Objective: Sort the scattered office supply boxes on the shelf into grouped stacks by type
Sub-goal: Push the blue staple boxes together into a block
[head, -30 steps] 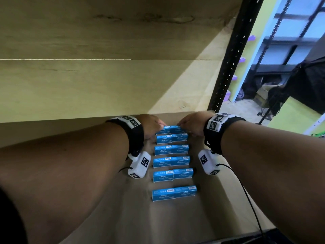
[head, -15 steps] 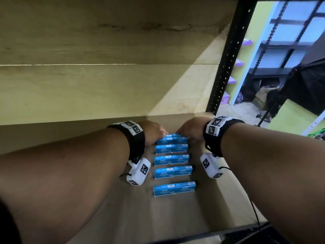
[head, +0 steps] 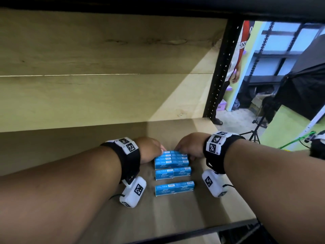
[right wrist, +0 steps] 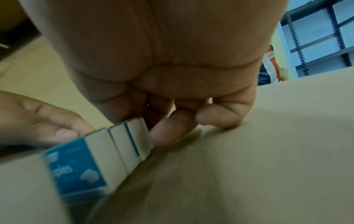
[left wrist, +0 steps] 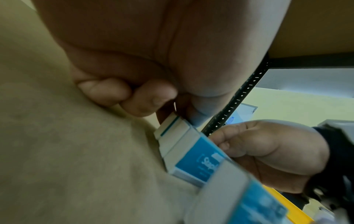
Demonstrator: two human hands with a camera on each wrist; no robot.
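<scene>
From the head view, blue staple boxes lie on the tan shelf (head: 175, 217), each with its long axis running left to right. The near box (head: 174, 188) and the middle box (head: 173, 174) each lie apart from the rest; both read "Staples" in white on their near face, with a small white barcode label on top. Farther in, a pressed group of boxes (head: 171, 159) sits packed side by side, the same word faint on its near face. The left hand (head: 149, 149) is at the group's far left end and the right hand (head: 190, 146) at its far right end. Black bands with square black-and-white markers wrap both wrists. Past the black perforated upright (head: 219, 74), a person in a red and white shirt (head: 241, 50) stands on the floor.

The left wrist view shows the left hand's fingers (left wrist: 151, 100) curled at the white end flaps of the boxes; "Stap" reads on a blue face.

In the right wrist view, the right hand's fingers (right wrist: 168, 130) are curled, tips on the shelf and against the far box's white end.
</scene>
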